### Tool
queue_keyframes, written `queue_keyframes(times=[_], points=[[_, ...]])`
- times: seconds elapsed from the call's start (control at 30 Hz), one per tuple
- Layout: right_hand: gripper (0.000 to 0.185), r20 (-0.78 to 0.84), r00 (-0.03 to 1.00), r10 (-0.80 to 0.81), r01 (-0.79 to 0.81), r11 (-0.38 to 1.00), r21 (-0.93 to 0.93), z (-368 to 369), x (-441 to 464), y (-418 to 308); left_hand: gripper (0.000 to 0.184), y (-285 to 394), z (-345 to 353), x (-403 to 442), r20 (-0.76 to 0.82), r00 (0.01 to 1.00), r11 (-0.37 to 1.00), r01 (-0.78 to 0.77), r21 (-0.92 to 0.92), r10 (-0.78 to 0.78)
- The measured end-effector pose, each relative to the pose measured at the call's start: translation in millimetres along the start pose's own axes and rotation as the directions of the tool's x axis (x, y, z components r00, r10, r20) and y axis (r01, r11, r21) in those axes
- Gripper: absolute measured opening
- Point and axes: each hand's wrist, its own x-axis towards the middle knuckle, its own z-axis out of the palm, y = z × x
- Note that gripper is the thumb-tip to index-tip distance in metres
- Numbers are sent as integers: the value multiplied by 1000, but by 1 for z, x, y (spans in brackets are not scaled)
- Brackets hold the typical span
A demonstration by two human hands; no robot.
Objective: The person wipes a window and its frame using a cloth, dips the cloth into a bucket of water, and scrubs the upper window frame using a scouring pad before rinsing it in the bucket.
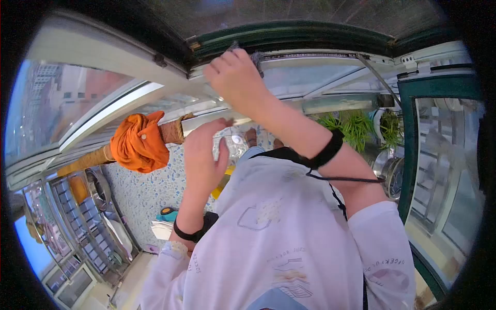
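Note:
High in the view, my right hand (pixel 235 75) has its fingers curled over a grey fuzzy cloth (pixel 258 63), pressed to the window frame's track (pixel 310 55). Only bits of the cloth show around the fingers. Lower and to the left, my left hand (pixel 203 140) is beside a white rail (pixel 199 122), thumb apart from the fingers and nothing seen in it. An orange cloth (pixel 138 143) is wrapped around a brown pole (pixel 93 158) left of that hand.
A green-framed glass pane (pixel 408 155) stands at the right, near my right arm. Green plants (pixel 354 132) are beyond the rail. Below are a speckled floor (pixel 132 194), a yellow object (pixel 221 187) and a rack (pixel 77 212) at the lower left.

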Motion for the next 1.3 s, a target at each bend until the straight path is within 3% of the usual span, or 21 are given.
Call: queue_keyframes(times=[0.03, 0.1, 0.3, 0.33, 0.4, 0.43, 0.53, 0.57, 0.6, 0.7, 0.77, 0.8, 0.87, 0.97, 1.1, 1.23, 1.3], points=[[14, -8, 1000, -15, 15, 1000, 1, -9, 0, -8, 32, -1, -3, -9, -50, 998, 997, 51, 55, -48], [15, -172, 979, -106, 132, 980, 150, -31, -8, -35, 32, 1, -7, -29, -116, 987, 987, 121, 110, -108], [18, -237, 958, -162, 243, 899, 364, -41, -41, -81, 34, 24, -14, -106, -223, 914, 905, 382, 185, -340], [18, -232, 965, -119, 221, 846, 486, -42, -48, -85, 36, 32, -15, -119, -217, 905, 886, 411, 213, -367], [22, -156, 987, -33, 138, 667, 733, -46, -59, -90, 36, 42, -9, -153, -227, 847, 831, 523, 192, -481], [22, -150, 987, -55, 150, 641, 753, -48, -60, -90, 35, 46, -7, -168, -214, 797, 784, 599, 163, -564], [25, 140, 979, 146, -174, 257, 951, -51, -69, -97, 35, 65, -9, -202, -237, 748, 721, 662, 202, -620], [24, 316, 940, 126, -331, 126, 935, -56, -68, -96, 35, 70, -11, -212, -250, 751, 720, 658, 218, -611], [24, 401, 911, 98, -393, -98, 914, -35, -75, -97, 34, 77, -17, -217, -270, 744, 709, 666, 232, -611], [30, 536, 844, 29, -505, -295, 811, -17, -80, -96, 32, 89, -29, -236, -361, 707, 686, 697, 210, -608], [28, 678, 735, -14, -582, -526, 620, -8, -83, -98, 34, 96, -35, -246, -379, 689, 669, 714, 208, -618], [28, 673, 739, -28, -584, -526, 619, -4, -82, -100, 33, 98, -37, -249, -380, 695, 675, 708, 210, -610], [28, 691, 715, -106, -549, -698, 461, -1, -81, -112, 31, 103, -44, -260, -362, 698, 669, 709, 224, -618], [29, 695, 705, -143, -546, -735, 402, 1, -82, -144, 32, 104, -55, -290, -388, 715, 706, 681, 194, -582], [32, 665, 717, -208, -596, -677, 431, 17, -106, -202, 34, 100, -64, -360, -408, 674, 690, 711, 135, -615], [31, 829, 539, -147, -752, -528, 395, 17, -156, -274, 36, 97, -73, -445, -401, 640, 648, 749, 137, -656], [32, 845, 515, -142, -784, -477, 398, 39, -187, -300, 35, 94, -80, -480, -392, 637, 639, 755, 147, -663]])
